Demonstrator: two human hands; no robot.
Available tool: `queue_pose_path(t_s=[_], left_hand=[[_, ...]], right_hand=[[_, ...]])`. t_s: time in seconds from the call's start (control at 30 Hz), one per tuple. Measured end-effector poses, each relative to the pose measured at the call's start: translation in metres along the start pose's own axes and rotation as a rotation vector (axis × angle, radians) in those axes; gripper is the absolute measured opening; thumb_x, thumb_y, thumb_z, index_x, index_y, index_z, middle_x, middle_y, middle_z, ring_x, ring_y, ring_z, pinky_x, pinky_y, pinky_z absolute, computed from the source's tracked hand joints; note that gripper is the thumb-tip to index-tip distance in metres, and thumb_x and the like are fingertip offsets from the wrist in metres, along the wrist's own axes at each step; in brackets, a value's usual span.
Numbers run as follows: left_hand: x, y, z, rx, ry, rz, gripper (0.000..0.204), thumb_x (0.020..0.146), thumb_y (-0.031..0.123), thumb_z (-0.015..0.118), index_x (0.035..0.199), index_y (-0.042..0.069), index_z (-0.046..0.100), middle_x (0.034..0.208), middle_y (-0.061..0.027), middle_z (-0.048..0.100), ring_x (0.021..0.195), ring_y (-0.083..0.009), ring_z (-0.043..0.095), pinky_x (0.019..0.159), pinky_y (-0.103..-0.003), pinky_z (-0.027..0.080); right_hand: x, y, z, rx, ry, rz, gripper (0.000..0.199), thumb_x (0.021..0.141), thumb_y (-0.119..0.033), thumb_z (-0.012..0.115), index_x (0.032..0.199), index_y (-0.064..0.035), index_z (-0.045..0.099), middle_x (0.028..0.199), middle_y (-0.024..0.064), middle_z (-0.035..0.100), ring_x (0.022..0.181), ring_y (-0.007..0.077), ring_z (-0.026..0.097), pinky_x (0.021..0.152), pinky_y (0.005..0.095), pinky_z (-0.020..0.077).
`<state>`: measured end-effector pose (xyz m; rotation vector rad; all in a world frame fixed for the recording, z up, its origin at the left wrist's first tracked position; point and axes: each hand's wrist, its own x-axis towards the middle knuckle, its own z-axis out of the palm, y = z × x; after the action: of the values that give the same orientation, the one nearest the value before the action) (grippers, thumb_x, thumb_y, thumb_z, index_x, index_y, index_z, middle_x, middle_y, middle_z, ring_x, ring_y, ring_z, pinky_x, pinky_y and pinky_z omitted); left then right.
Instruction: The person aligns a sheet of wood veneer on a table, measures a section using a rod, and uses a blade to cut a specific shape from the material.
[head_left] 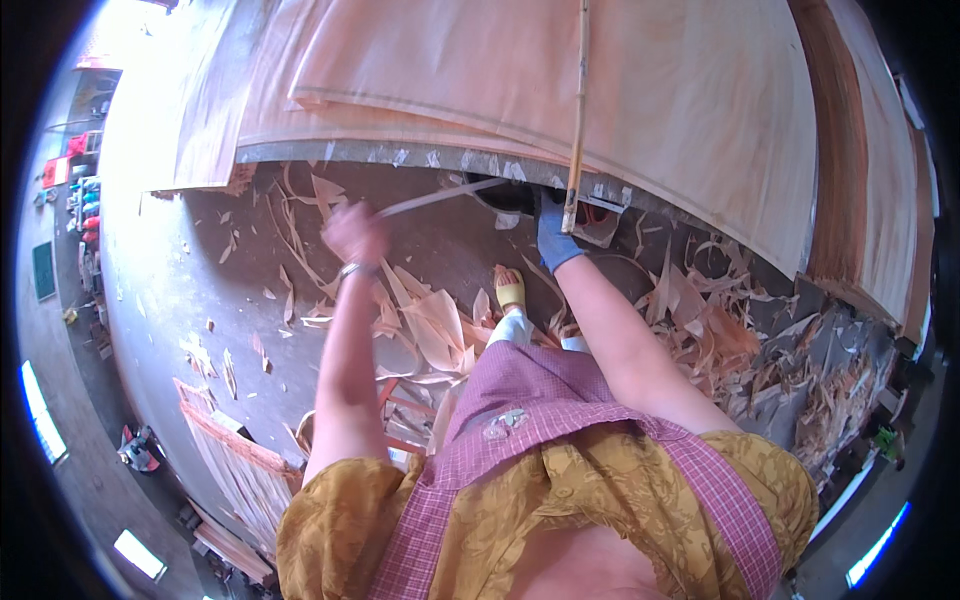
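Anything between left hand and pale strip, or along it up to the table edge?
Nothing visible: the strip runs from the blurred left hand to the table edge. The bamboo stick overhangs farther right, beside the gloved right hand.

- Left forearm (347, 370), bare, reaching far; left hand (355, 235) curled closed, blurred.
- Right forearm (635, 345), bare, slanting far and leftward; blue-gloved right hand (553, 238) lowered, its fingers partly hidden.

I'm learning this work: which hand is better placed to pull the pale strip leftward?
Probably the left hand: though blurred, it seems closed on the pale strip, clear of the table edge. The gloved right hand is at that edge, partly hidden beside the bamboo stick.
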<state>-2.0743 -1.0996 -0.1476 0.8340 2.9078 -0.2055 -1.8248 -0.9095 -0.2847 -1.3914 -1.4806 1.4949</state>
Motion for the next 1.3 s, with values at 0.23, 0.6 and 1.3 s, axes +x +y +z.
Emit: queue_pose_path(t_s=[0.23, 0.6, 1.3], left_hand=[[-0.103, -0.202, -0.026, 0.168, 0.2, -0.313, 0.018, 0.08, 0.025, 0.065, 0.092, 0.013, 0.06, 0.083, -0.0155, 0.067, 0.079, -0.0386, 0.065, 0.067, -0.052, 0.048], [-0.305, 0.319, -0.095, -1.042, -0.459, 0.491, 0.028, 0.069, 0.003, 0.076, 0.09, 0.004, 0.057, 0.076, -0.0018, 0.063, 0.07, -0.0067, 0.059, 0.062, -0.025, 0.049], [-0.256, 0.811, -0.255, -0.997, -0.465, 0.932, 0.016, 0.076, 0.013, 0.076, 0.085, 0.004, 0.067, 0.076, -0.0039, 0.069, 0.066, -0.0095, 0.059, 0.063, -0.026, 0.048]], right_hand=[[-0.014, 0.05, -0.009, 0.769, -0.209, 0.366, 0.027, 0.099, -0.031, 0.05, 0.116, -0.0106, 0.056, 0.098, 0.0028, 0.058, 0.09, 0.0175, 0.053, 0.086, 0.0338, 0.0441], [-0.12, -0.11, -0.365, 0.176, -0.853, 0.275, 0.028, 0.095, -0.021, 0.06, 0.12, -0.0068, 0.063, 0.103, 0.0034, 0.068, 0.084, 0.0104, 0.064, 0.071, 0.0246, 0.0523], [0.189, -0.089, -0.939, -0.529, -0.045, -0.247, 0.033, 0.096, -0.021, 0.055, 0.125, -0.0061, 0.06, 0.101, 0.0014, 0.069, 0.088, 0.0108, 0.062, 0.064, 0.0248, 0.051]])
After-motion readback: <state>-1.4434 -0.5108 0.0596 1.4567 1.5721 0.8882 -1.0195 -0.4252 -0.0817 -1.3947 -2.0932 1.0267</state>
